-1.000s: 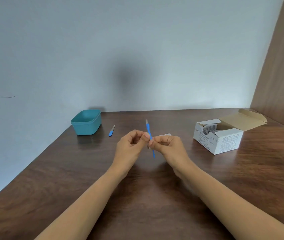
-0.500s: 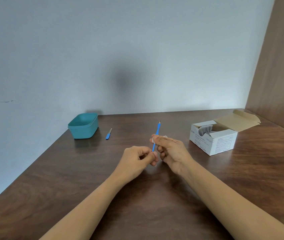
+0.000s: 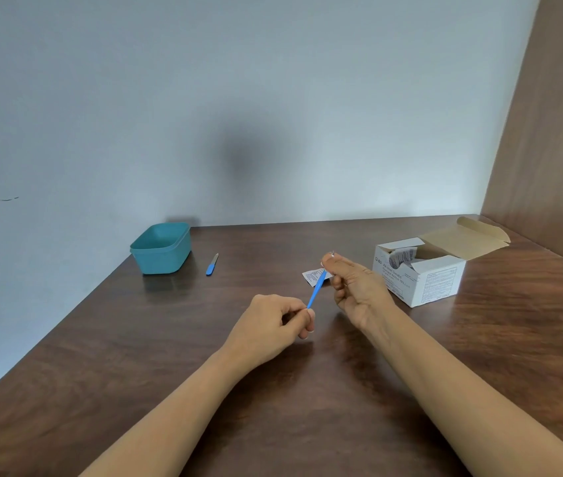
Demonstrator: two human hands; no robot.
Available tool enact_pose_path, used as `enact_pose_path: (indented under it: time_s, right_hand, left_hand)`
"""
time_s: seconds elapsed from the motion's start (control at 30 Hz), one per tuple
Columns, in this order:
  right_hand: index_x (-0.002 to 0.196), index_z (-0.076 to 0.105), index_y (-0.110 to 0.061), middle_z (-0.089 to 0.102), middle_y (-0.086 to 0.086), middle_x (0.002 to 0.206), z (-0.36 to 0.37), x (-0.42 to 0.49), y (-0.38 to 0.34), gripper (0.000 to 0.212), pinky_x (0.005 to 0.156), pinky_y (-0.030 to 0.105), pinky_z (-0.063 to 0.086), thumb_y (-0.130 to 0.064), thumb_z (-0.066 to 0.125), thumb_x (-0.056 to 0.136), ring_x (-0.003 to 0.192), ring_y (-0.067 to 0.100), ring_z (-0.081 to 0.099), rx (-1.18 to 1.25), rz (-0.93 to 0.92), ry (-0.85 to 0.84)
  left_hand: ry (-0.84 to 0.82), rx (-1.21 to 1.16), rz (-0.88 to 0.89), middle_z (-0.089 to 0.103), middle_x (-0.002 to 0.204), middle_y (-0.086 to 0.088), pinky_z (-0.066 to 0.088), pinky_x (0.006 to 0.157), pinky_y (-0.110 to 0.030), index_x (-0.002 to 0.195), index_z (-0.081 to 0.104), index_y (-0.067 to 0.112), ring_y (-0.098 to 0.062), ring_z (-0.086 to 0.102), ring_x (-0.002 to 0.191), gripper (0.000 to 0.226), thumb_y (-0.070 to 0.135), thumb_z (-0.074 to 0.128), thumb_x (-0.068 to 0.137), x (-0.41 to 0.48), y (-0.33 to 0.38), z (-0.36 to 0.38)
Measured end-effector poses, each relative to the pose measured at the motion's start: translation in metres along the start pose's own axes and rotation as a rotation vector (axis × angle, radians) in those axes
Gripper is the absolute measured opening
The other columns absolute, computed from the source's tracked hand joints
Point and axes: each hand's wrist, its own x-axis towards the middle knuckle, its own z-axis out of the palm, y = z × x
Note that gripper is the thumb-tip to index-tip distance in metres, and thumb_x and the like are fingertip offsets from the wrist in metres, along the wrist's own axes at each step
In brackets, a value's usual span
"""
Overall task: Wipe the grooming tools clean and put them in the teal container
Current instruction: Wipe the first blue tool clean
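Note:
A slim blue-handled grooming tool [image 3: 316, 290] slants between my hands above the table's middle. My left hand [image 3: 273, 325] pinches its lower end. My right hand [image 3: 355, 287] is curled round its upper end, where only the metal tip pokes out above the thumb; any wipe in those fingers is hidden. A second, shorter blue tool with a metal blade [image 3: 212, 264] lies on the table just right of the teal container [image 3: 162, 248], which stands near the back left edge with no contents showing.
An open white box of alcohol swabs [image 3: 421, 274] sits at the right, flap folded back. A torn white swab packet [image 3: 312, 275] lies behind my right hand. A brown wood panel [image 3: 548, 132] walls the right side. The table's left edge runs diagonally.
My hands have drawn apart: the left slid down to the tool's lower end and the right slid up over its top. The tool tilted from upright to slanting right.

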Motion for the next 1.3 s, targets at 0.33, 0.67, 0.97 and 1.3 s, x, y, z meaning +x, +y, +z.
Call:
enact_pose_path:
  time_s: [0.33,0.67,0.97,1.3]
  right_hand:
    - [0.081,0.063,-0.018,0.066,0.007,0.085,-0.002,-0.001,-0.003,0.020,0.039,0.012,0.033,-0.005,0.076,0.074,0.045,0.002,0.046,0.048,-0.043,-0.028]
    - [0.087,0.058,-0.017,0.062,0.000,0.071,-0.006,0.000,-0.006,0.030,0.042,0.014,0.034,-0.006,0.080,0.069,0.042,0.002,0.046,0.053,0.026,-0.012]
    - [0.080,0.062,-0.014,0.065,0.006,0.081,-0.006,0.002,-0.004,0.010,0.043,0.013,0.033,-0.006,0.068,0.083,0.049,0.002,0.043,-0.016,-0.103,-0.106]
    - [0.080,0.058,-0.014,0.058,-0.004,0.062,-0.006,0.000,-0.002,0.021,0.042,0.013,0.036,-0.009,0.077,0.075,0.046,0.003,0.043,0.083,-0.063,0.000]
  left_hand:
    - [0.010,0.005,-0.013,0.071,0.067,0.008,0.051,0.071,-0.015,0.081,0.074,0.017,0.003,0.065,0.067,0.025,0.025,0.053,0.094,-0.001,0.001,-0.004]
    - [-0.013,0.027,-0.020,0.070,0.067,0.010,0.047,0.067,-0.009,0.081,0.073,0.019,0.004,0.065,0.067,0.027,0.026,0.051,0.095,-0.002,0.001,-0.007]
    - [0.022,0.057,-0.027,0.070,0.065,0.013,0.052,0.070,-0.022,0.076,0.071,0.021,0.005,0.065,0.068,0.028,0.029,0.050,0.093,-0.003,-0.001,-0.010]
    - [0.045,0.099,-0.034,0.069,0.067,0.014,0.054,0.069,-0.029,0.075,0.070,0.023,-0.001,0.063,0.065,0.026,0.029,0.050,0.090,-0.003,-0.005,-0.017]
